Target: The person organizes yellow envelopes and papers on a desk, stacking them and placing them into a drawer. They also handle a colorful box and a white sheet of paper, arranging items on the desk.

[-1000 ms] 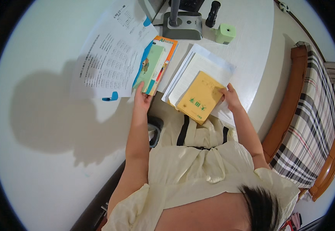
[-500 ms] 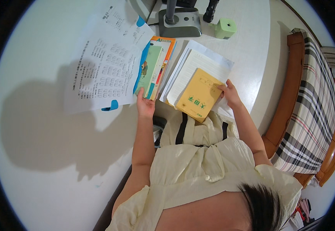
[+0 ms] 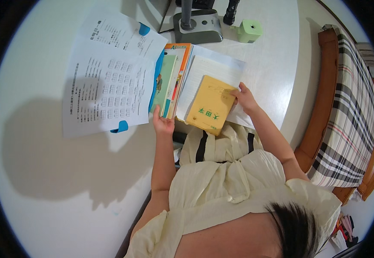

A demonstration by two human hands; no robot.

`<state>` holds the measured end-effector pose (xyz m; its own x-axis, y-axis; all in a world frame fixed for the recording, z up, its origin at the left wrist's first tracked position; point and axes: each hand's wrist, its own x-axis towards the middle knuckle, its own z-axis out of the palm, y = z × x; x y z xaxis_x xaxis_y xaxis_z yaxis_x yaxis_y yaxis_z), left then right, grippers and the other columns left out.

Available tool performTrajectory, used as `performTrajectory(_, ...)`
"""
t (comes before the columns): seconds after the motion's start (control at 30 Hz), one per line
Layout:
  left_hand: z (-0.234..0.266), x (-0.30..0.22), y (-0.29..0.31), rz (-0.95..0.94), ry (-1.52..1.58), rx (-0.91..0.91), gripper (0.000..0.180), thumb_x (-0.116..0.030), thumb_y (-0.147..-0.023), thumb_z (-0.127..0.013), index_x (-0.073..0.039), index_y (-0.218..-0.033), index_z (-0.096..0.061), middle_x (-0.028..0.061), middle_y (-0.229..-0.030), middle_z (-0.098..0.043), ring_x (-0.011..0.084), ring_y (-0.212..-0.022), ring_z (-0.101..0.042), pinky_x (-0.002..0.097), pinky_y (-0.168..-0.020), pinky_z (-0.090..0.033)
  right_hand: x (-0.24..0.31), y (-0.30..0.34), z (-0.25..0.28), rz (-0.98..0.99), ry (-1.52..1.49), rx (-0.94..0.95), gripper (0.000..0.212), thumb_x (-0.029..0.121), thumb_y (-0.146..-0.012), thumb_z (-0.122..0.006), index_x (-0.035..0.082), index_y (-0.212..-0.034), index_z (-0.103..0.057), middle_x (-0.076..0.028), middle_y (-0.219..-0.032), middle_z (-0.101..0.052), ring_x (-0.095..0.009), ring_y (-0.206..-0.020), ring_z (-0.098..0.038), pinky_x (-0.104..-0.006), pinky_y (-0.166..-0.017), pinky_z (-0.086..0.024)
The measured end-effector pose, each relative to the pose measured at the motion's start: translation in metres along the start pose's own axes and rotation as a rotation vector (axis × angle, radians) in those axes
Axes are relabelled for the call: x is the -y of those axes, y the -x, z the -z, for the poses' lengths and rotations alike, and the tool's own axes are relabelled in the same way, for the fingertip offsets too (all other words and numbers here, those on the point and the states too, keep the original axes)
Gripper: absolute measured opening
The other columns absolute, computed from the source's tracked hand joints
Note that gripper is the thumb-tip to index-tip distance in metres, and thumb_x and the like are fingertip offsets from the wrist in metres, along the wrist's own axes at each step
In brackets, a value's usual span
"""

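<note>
My right hand [image 3: 244,98] pinches the right edge of a yellow exercise book [image 3: 210,101], thumb on top. The book lies over a lined white notebook [image 3: 200,71] and loose white sheets [image 3: 240,115]. At the lower edge of a stack of books, my left hand [image 3: 164,123] is closed, with its thumb against a light green booklet [image 3: 165,81]. Under that booklet shows an orange-edged book [image 3: 182,48]. Left of the stack, printed white sheets [image 3: 105,81] with blue corner tabs spread out over a blue edge. The fingers under the stack are partly hidden.
A grey lamp base [image 3: 202,28] stands at the back of the white desk [image 3: 277,64]. Beside it are a black flashlight [image 3: 231,13] and a light green pencil sharpener [image 3: 250,30]. A wooden bed with a plaid cover [image 3: 337,142] stands to the right.
The yellow exercise book and the papers under it have shifted left, closer against the book stack. My right hand moved left with them. The printed sheets swing slightly left and down.
</note>
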<state>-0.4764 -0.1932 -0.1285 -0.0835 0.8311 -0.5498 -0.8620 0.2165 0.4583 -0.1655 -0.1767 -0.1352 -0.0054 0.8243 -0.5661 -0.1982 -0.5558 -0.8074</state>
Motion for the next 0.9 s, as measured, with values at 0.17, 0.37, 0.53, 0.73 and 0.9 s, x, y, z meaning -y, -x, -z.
performTrajectory(0.17,-0.003,0.001,0.002,-0.009,0.001,0.013,0.038,-0.022,-0.089,-0.047,-0.003,-0.123,-0.044,0.0111,-0.118,-0.055,0.0259,-0.104,-0.056,0.0419,-0.087,-0.048,0.004,-0.011,-0.022,-0.011,0.068,-0.011,0.043,0.005,-0.080,-0.053,-0.001,-0.120,-0.042,-0.008,-0.092,-0.058,-0.012,-0.070,-0.052,-0.0242,-0.058,-0.041)
performTrajectory(0.37,-0.006,0.000,0.005,-0.014,-0.013,0.063,0.041,-0.022,-0.089,-0.048,-0.001,-0.123,-0.043,0.0126,-0.120,-0.054,0.0270,-0.108,-0.054,0.0437,-0.091,-0.045,0.004,-0.027,-0.032,0.009,0.106,0.011,0.047,0.005,-0.079,-0.053,-0.003,-0.124,-0.040,-0.013,-0.104,-0.056,-0.017,-0.087,-0.056,-0.0287,-0.073,-0.045)
performTrajectory(0.53,-0.006,-0.001,0.007,-0.019,0.012,0.062,0.041,-0.022,-0.090,-0.047,-0.002,-0.124,-0.042,0.0123,-0.120,-0.053,0.0259,-0.108,-0.054,0.0430,-0.089,-0.046,0.006,-0.035,-0.033,0.012,0.138,-0.013,0.045,0.005,-0.079,-0.053,-0.004,-0.121,-0.041,-0.014,-0.107,-0.056,-0.018,-0.091,-0.056,-0.0293,-0.079,-0.044)
performTrajectory(0.73,-0.017,0.000,0.013,-0.022,-0.052,0.016,0.043,-0.023,-0.088,-0.050,-0.002,-0.125,-0.041,0.0108,-0.121,-0.053,0.0242,-0.108,-0.054,0.0398,-0.087,-0.047,0.004,-0.048,-0.045,0.024,0.123,-0.029,0.041,0.004,-0.079,-0.053,-0.004,-0.118,-0.043,-0.013,-0.103,-0.058,-0.018,-0.090,-0.057,-0.0284,-0.078,-0.044)
performTrajectory(0.9,-0.011,0.001,0.009,-0.054,-0.065,0.020,0.044,-0.025,-0.088,-0.050,-0.001,-0.124,-0.042,0.0122,-0.120,-0.053,0.0250,-0.107,-0.054,0.0391,-0.087,-0.048,0.004,-0.057,-0.074,0.031,0.082,-0.008,0.040,0.003,-0.078,-0.056,-0.003,-0.116,-0.044,-0.012,-0.101,-0.057,-0.018,-0.090,-0.056,-0.0296,-0.079,-0.044)
